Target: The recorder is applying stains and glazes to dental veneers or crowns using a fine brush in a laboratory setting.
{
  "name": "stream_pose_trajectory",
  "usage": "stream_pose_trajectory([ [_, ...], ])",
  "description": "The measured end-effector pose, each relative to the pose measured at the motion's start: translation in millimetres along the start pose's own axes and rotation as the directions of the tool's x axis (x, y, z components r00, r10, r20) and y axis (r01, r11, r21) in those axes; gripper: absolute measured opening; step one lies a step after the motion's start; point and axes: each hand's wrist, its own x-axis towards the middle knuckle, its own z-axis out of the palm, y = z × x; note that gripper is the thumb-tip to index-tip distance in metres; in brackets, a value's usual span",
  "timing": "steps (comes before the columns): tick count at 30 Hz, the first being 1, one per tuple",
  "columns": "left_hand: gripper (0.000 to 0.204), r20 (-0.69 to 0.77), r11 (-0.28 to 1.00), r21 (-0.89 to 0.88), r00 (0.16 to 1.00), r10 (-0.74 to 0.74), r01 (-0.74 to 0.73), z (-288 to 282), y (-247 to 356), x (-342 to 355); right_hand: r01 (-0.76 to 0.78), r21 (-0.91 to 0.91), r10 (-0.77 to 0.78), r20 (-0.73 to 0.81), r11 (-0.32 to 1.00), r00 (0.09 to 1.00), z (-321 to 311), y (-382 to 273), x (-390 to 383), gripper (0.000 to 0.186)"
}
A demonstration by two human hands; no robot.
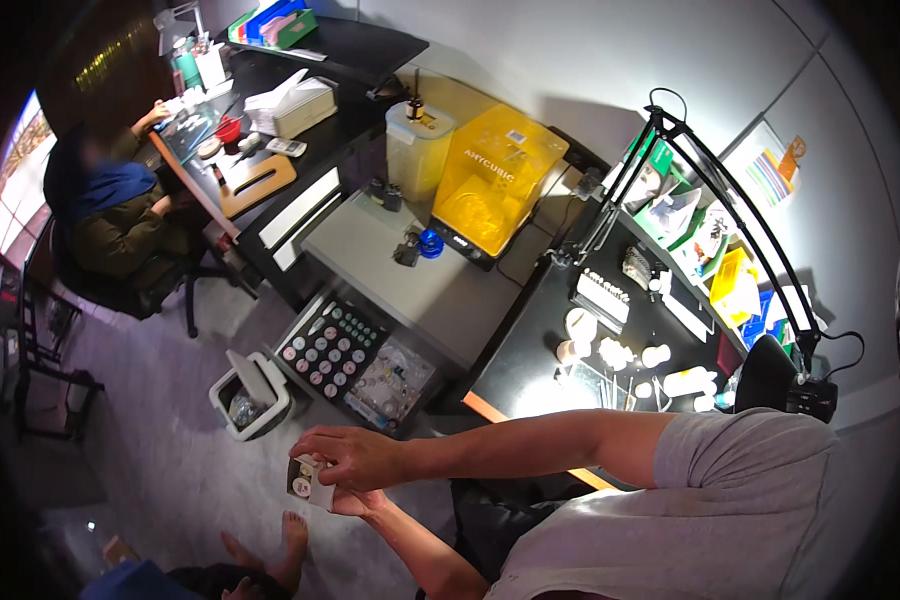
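Note:
My left hand (358,503) holds a small pale box (321,493) from below, its fingers mostly behind it. A small round, light-coloured item (301,485) shows in the box's open side. My right hand (348,455) is over the box with its fingers curled down onto its top; what the fingertips grip there is hard to make out. Just beyond my hands is an open drawer (390,390) with rows of round-lidded containers and clear bags of small parts.
A white lidded bin (252,412) stands on the floor. A grey cabinet (350,245) carries a yellow-covered machine (500,180). A lamp-lit black desk (510,355) is at right. A person (120,215) sits left; another person's bare foot (294,535) shows below.

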Motion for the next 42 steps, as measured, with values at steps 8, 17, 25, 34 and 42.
stream_pose_trajectory([
  [8, 0.046, -0.027, 0.989, 0.147, 1.0, -0.009, 0.013, 10.2, 16.0, -35.2, 0.031, 0.086, -0.031, -0.006, 0.996, 1.0, 18.5, -45.4, 17.0, 0.014],
  [17, 0.046, -0.077, 0.969, 0.241, 0.996, -0.037, 0.055, 12.6, 22.5, -63.3, 0.041, 0.075, -0.039, -0.033, 0.996, 0.999, 26.3, -54.5, 15.2, 0.013],
  [25, 0.046, -0.16, 0.955, 0.259, 0.981, -0.106, 0.146, -6.5, 0.9, -90.7, -0.059, 0.131, 0.049, 0.079, 0.99, 0.996, -6.6, -68.3, -3.4, 0.03],
  [34, 0.046, -0.232, 0.898, 0.288, 0.934, -0.271, 0.332, -23.8, -14.8, -115.9, -0.262, 0.183, 0.207, 0.275, 0.947, 0.939, -22.7, -97.2, -98.8, 0.029],
  [42, 0.046, -0.242, 0.834, 0.327, 0.892, -0.381, 0.445, -27.0, -30.9, -130.0, -0.47, 0.115, 0.422, 0.293, 0.875, 0.858, -59.1, -120.5, -153.9, 0.038],
])
